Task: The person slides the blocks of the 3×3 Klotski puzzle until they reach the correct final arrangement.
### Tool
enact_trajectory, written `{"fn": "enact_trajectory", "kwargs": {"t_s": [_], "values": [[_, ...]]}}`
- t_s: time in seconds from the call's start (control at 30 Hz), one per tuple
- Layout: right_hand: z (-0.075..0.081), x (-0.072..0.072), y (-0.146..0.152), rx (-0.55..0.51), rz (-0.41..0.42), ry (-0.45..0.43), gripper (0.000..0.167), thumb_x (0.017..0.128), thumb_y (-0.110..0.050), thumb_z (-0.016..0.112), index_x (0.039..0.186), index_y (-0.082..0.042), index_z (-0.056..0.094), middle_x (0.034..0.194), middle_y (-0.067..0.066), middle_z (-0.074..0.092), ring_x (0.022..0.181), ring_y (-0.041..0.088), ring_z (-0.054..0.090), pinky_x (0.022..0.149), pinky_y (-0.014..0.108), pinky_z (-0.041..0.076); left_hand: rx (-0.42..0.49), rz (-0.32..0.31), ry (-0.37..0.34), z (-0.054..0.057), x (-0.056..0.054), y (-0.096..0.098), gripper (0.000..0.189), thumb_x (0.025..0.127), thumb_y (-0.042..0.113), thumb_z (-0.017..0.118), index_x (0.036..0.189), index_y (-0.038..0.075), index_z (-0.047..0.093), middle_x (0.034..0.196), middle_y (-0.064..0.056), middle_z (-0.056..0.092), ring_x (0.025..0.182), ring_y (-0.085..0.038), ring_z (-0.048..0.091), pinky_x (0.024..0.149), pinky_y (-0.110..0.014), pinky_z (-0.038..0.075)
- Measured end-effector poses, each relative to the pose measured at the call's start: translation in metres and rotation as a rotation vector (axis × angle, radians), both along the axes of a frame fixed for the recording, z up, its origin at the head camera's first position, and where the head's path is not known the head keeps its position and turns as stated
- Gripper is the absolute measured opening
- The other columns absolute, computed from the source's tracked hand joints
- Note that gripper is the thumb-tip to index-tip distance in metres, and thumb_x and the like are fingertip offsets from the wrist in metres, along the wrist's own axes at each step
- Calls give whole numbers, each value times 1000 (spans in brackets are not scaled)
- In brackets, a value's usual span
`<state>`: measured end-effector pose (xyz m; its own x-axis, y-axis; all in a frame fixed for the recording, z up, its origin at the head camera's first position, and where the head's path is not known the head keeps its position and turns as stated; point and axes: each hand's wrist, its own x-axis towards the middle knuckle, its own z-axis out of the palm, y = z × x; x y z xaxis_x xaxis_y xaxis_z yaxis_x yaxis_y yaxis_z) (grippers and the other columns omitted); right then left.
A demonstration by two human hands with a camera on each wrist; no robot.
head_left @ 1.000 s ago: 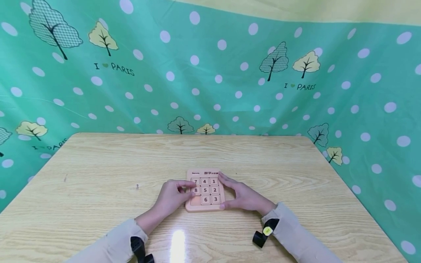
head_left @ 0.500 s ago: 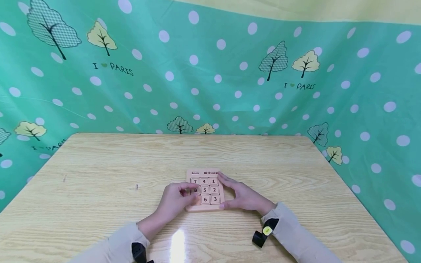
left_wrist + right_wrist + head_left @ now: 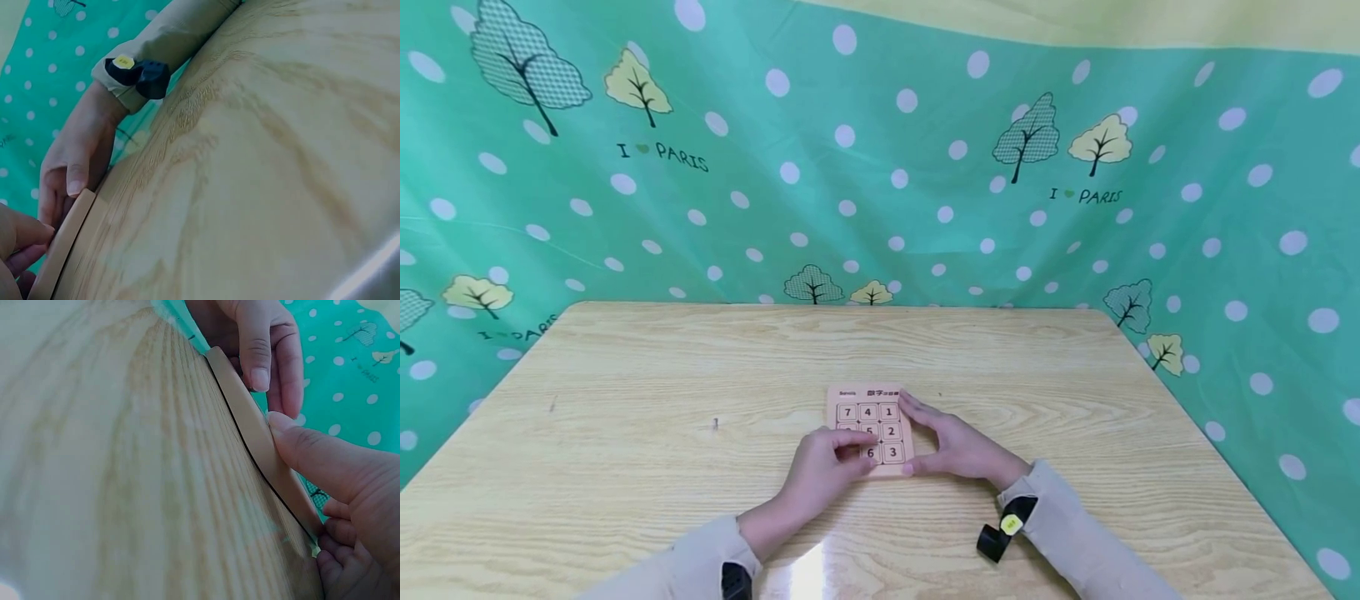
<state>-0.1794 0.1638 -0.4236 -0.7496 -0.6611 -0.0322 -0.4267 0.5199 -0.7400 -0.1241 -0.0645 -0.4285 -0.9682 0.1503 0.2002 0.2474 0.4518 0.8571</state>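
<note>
A pale pink number slide puzzle lies flat on the wooden table, with numbered tiles in its frame. My right hand grips the frame's right side, fingers at the top corner and thumb at the lower corner. In the right wrist view that thumb lies along the puzzle's edge. My left hand reaches over the lower left part, thumb and index fingertips spread around the 6 tile. It covers the lower left slot and part of the 8 tile. Tiles 7, 4, 1, 2 and 3 show fully.
The wooden table extends around the puzzle. Behind it hangs a green dotted cloth with trees on it. A black wrist strap with a camera sits on the right sleeve, and light glares on the table near the front.
My left hand has moved right and slightly nearer, from beside the 7 and 8 tiles across to the 6 tile. My right hand has stayed on the puzzle's right side.
</note>
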Motion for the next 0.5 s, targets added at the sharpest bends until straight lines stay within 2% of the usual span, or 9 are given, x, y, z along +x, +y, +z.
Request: {"fn": "enact_trajectory", "kwargs": {"t_s": [0.27,0.5], "values": [[0,0,-1,-5,0,5,94,77,-44,74,149,-11,23,158,0,10,143,25,11,113,47,14,-80,18,33,-1,-2,5,26,69,8,79,94,12,75,75,4,57,71,-13,46,64,-22,37],[0,1,0,-1,-2,1,93,78,-43,73,149,-11,23,158,0,9,143,24,11,113,46,13,-81,10,44,1,-2,9,23,70,9,79,92,11,75,75,5,65,64,-6,50,59,-20,40]]}}
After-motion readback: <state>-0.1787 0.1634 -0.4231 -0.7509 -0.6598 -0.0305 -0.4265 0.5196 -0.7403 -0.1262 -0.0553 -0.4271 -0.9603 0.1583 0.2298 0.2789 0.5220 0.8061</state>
